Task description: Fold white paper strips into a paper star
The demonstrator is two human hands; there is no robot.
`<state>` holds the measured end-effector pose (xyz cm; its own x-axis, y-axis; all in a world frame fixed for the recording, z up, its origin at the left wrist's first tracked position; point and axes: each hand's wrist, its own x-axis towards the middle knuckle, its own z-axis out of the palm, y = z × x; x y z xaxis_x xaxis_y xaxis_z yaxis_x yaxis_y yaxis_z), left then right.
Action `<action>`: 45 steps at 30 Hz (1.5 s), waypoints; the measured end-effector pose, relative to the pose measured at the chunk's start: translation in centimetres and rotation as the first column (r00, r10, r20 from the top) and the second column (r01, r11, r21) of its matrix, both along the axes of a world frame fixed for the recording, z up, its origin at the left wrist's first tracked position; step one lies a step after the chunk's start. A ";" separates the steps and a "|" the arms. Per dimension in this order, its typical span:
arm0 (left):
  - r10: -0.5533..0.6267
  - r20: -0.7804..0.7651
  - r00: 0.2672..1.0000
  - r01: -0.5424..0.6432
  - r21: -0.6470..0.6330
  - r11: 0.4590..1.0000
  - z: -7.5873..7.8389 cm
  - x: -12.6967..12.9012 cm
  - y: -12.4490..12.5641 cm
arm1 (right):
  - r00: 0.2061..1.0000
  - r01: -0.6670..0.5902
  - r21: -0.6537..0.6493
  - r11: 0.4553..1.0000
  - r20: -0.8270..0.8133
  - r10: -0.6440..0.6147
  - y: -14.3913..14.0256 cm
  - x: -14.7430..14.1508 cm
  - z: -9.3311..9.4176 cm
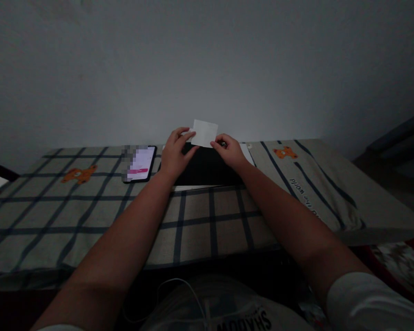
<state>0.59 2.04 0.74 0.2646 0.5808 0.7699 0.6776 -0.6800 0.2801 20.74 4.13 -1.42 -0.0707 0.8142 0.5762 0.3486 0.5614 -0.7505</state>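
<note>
A small white piece of paper (pixel 205 133) stands raised above a black flat sheet or cover (pixel 209 168). My right hand (pixel 230 149) pinches its lower right corner between thumb and fingers. At its left edge is my left hand (pixel 175 151), with a fingertip over the paper and a light sliver showing between two fingers; its thumb is held apart, lower down. Beneath the black piece, white sheets (pixel 246 154) show at the right and along the near edge. Something small and dark by my right fingers cannot be made out.
Left of the black piece lies a phone (pixel 141 165) with a lit screen, partly pixelated. A checked cloth with bear prints (pixel 196 216) covers the table. A grey wall (pixel 207 69) rises behind it. Below the near edge, a thin white cable (pixel 179 279) hangs over my shirt.
</note>
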 end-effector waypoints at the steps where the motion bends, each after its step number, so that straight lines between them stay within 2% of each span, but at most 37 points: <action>1: -0.003 0.001 1.000 0.003 -0.006 1.000 0.0 -0.1 0.0 | 1.000 0.001 -0.002 1.000 0.000 -0.001 0.0 0.0 -0.1; 5: 0.005 -0.030 1.000 -0.005 -0.002 1.000 -0.2 -0.3 0.2 | 0.999 -0.012 0.010 1.000 -0.030 0.012 0.2 0.0 -0.2; 8: 0.018 -0.001 1.000 -0.018 -0.021 1.000 -0.3 -0.3 0.2 | 0.994 -0.072 -0.006 0.997 -0.086 0.071 0.1 0.0 -0.2; 11: 0.018 0.087 0.996 -0.011 -0.075 0.997 -0.4 -0.1 0.3 | 0.986 -0.116 -0.023 0.993 -0.126 0.112 -0.1 -0.1 0.0; 16: -0.008 0.285 0.959 0.079 -0.236 0.969 -0.6 0.2 0.6 | 0.987 -0.095 -0.031 0.995 -0.130 0.090 -0.3 0.0 0.3; 20: 0.008 0.363 0.932 0.113 -0.311 0.944 -1.0 0.2 1.1 | 0.988 -0.085 -0.037 0.996 -0.134 0.079 -0.2 0.0 0.3; 25: 0.023 0.400 0.916 0.120 -0.328 0.937 -1.2 0.2 1.3 | 0.980 -0.092 -0.039 0.995 -0.179 0.084 0.2 -0.1 0.0; 32: 0.042 0.402 0.914 0.098 -0.321 0.942 -1.2 0.8 0.8 | 0.993 0.036 -0.021 0.999 -0.112 -0.038 -0.1 -0.3 0.0; 39: 0.006 0.364 0.931 0.124 -0.334 0.934 -0.8 1.2 0.2 | 0.997 0.054 -0.060 0.997 -0.054 -0.058 -0.2 -0.6 -0.1; 45: 0.037 0.397 0.917 0.109 -0.341 0.934 -1.1 0.9 0.7 | 0.996 0.052 -0.059 0.997 -0.065 -0.055 -0.3 -0.4 0.1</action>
